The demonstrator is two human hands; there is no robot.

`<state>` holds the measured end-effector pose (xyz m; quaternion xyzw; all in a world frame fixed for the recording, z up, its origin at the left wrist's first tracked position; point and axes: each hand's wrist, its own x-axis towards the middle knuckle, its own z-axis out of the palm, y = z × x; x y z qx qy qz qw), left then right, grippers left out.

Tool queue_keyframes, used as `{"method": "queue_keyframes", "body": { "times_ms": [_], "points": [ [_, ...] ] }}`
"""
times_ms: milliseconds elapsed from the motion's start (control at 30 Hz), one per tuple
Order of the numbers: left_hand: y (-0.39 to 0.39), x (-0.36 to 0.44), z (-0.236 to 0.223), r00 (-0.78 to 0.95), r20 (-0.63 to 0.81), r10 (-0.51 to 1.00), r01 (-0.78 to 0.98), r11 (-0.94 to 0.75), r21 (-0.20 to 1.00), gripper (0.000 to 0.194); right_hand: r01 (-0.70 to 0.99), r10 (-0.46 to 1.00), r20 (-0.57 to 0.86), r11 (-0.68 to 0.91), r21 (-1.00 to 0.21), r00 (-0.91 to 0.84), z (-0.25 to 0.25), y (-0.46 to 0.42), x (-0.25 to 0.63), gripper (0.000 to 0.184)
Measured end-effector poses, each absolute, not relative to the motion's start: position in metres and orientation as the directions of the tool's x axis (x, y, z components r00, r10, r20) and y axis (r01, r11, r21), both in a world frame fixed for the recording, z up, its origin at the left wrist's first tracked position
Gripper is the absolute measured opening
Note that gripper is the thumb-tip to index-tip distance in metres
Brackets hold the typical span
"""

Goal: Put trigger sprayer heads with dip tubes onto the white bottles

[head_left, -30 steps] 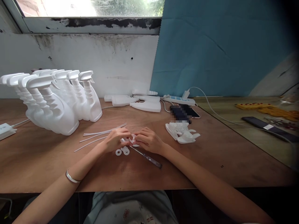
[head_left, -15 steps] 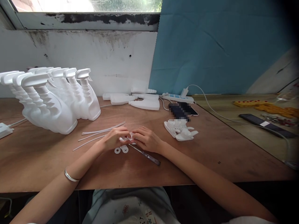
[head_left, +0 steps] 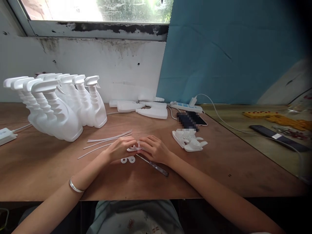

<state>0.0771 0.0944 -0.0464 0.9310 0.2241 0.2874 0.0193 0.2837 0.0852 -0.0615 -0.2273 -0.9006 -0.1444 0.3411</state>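
Head camera view: a small white plastic piece (head_left: 133,149) sits between the person's two hands, just beyond the tip of the screwdriver (head_left: 159,169) that lies on the wooden table (head_left: 146,190). The left hand (head_left: 122,148), to the left of the screwdriver's tip, has its thumb and fingers closed around the left end of the piece. The right hand (head_left: 154,149), just beyond the screwdriver's shaft, pinches the other end with its fingers bunched together; its thumb is mostly hidden, so how it presses cannot be told. The two sets of fingertips nearly meet over the piece. White rings (head_left: 132,159) lie flat just left of the screwdriver, close under the left hand. Farther left of it and a little beyond, thin white tubes (head_left: 104,139) lie side by side, some touching. To the screwdriver's right and beyond, a cluster of white plastic parts (head_left: 192,143) rests on the table, with a phone (head_left: 200,119) behind it, partly blurred out. Well beyond the screwdriver, white bottles (head_left: 153,112) lie on their sides near the wall, next to a power strip (head_left: 186,107). Far to its left and beyond, upright spray bottles (head_left: 67,122) stand packed together in rows. A silvery bracelet (head_left: 75,186) circles the left forearm, to the screwdriver's left.
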Motion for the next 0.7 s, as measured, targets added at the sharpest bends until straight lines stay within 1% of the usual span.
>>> {"method": "queue_keyframes", "body": {
  "times_ms": [133,300,400,467,567,700],
  "points": [
    [0.096,0.077,-0.046,0.745,0.500,0.443,0.411,-0.894,0.180,0.018,0.465,0.318,0.675,0.884,0.042,-0.666,-0.061,0.085,0.284,0.014],
    [0.096,0.078,-0.044,0.738,0.479,0.475,0.418,-0.880,0.226,0.018,0.462,0.363,0.642,0.887,-0.015,-0.675,-0.060,0.086,0.285,0.013],
    [0.092,0.080,-0.043,0.729,0.488,0.480,0.436,-0.875,0.210,0.018,0.448,0.369,0.654,0.892,-0.051,-0.660,-0.063,0.085,0.285,0.010],
    [0.089,0.081,-0.043,0.726,0.492,0.480,0.448,-0.873,0.190,0.019,0.427,0.374,0.693,0.898,-0.105,-0.616,-0.067,0.084,0.285,0.010],
    [0.086,0.082,-0.044,0.738,0.476,0.478,0.459,-0.873,0.165,0.021,0.401,0.404,0.742,0.894,-0.199,-0.534,-0.071,0.082,0.284,0.018],
    [0.087,0.081,-0.043,0.765,0.435,0.474,0.449,-0.878,0.168,0.022,0.417,0.448,0.745,0.874,-0.249,-0.494,-0.076,0.082,0.283,0.027]
  ]
}}
